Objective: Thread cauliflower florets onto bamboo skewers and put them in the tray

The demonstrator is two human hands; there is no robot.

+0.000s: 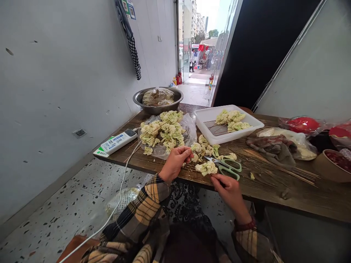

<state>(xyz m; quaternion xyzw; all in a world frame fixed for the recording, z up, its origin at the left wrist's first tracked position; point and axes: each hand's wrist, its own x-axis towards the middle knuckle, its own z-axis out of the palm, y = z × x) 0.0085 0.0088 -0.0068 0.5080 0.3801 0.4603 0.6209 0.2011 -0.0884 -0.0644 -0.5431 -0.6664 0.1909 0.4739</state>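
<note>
A person in a plaid shirt works over cauliflower at a wooden table [274, 186]. The fingers of the left hand [177, 162] are closed in a pinch on a small floret [196, 147], at the height of the loose pile. The fingers of the right hand [228, 188] draw nearly together at the lower edge of a larger floret [206, 168]; whether they grip the floret itself or a thin stick is hard to tell. Green-handled scissors [230, 168] lie just beside it, and more florets sit in a white tray [233, 137] beyond.
</note>
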